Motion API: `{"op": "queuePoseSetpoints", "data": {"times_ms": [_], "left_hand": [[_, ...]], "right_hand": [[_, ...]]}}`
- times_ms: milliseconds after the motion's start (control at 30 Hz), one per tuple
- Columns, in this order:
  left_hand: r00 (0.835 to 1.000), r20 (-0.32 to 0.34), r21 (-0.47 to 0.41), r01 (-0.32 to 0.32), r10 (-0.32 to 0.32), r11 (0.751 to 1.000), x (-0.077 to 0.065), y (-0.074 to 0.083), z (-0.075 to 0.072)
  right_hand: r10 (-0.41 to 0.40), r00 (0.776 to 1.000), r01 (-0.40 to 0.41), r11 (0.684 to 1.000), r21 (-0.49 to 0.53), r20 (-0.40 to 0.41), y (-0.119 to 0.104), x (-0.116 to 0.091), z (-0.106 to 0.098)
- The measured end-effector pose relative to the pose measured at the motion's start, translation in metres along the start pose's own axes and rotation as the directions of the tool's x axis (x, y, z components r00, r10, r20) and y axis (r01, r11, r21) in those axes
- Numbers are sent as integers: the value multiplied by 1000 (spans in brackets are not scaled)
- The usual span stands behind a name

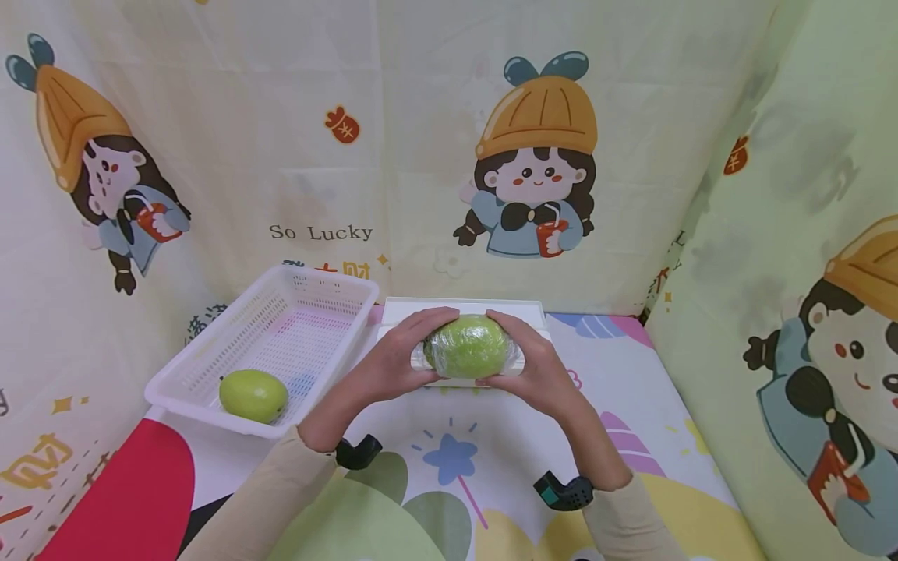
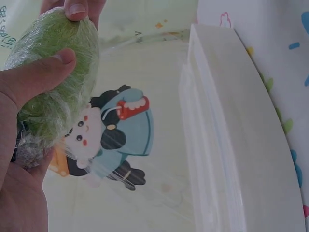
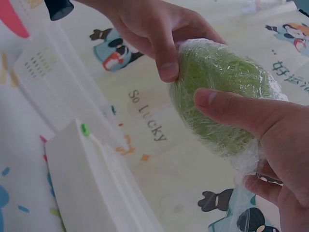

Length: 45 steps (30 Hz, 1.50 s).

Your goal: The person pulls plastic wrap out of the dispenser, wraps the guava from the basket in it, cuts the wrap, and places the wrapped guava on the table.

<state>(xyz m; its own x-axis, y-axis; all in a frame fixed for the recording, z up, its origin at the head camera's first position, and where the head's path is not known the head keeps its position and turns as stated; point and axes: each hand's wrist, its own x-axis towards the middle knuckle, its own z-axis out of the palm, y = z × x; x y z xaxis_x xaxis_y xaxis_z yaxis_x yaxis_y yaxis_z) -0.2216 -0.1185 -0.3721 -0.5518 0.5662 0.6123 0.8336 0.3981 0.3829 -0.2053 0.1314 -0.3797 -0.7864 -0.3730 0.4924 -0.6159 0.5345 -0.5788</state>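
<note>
A green mango (image 1: pixel 468 347) wrapped in clear cling film is held up between both hands, in front of a long white box. My left hand (image 1: pixel 393 360) grips its left end, with the thumb (image 2: pixel 53 72) pressed on the wrapped skin. The right end is gripped by my right hand (image 1: pixel 535 366), whose thumb (image 3: pixel 227 107) also lies across the film. Bunched film (image 3: pixel 245 160) sticks out at the mango's end by the right palm. In the left wrist view, sheer film streaks show between the fruit and the white box (image 2: pixel 251 125).
To the left stands a white perforated plastic basket (image 1: pixel 199 418) with one unwrapped green mango (image 1: pixel 253 396) in its near corner. A patterned cloth (image 1: pixel 435 425) covers the table. Printed curtains (image 1: pixel 421 171) enclose the back and both sides.
</note>
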Motion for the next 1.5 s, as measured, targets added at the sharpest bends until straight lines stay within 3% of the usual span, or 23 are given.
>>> {"op": "queuePoseSetpoints", "data": {"times_ms": [400, 500, 633, 800, 933, 1167, 1500], "left_hand": [[1000, -11, -13, -25, 25, 1000, 4, 10, -9], [1000, 16, -33, -13, 13, 999, 5, 9, -11], [994, 88, -127, 75, -64, 989, 5, 3, -14], [969, 161, -261, 224, -186, 939, 3, -8, -9], [958, 179, -295, 270, -224, 917, 0, -14, -3], [973, 116, -245, 222, -199, 944, -3, -14, 1], [997, 43, -134, 72, -67, 988, -12, -19, 16]], "right_hand": [[-77, 997, 77, 997, -5, -26, -10, 0, -8], [-94, 995, 94, 996, -9, -38, -9, 0, -9], [-97, 994, 96, 995, -26, -41, -8, -1, -9], [-95, 994, 93, 994, -52, -44, -8, -3, -6], [-100, 994, 97, 993, -72, -48, -7, -5, -3], [-89, 996, 89, 994, -64, -1, 1, -5, -1], [60, 994, -62, 998, 19, 94, 20, -2, 7]]}}
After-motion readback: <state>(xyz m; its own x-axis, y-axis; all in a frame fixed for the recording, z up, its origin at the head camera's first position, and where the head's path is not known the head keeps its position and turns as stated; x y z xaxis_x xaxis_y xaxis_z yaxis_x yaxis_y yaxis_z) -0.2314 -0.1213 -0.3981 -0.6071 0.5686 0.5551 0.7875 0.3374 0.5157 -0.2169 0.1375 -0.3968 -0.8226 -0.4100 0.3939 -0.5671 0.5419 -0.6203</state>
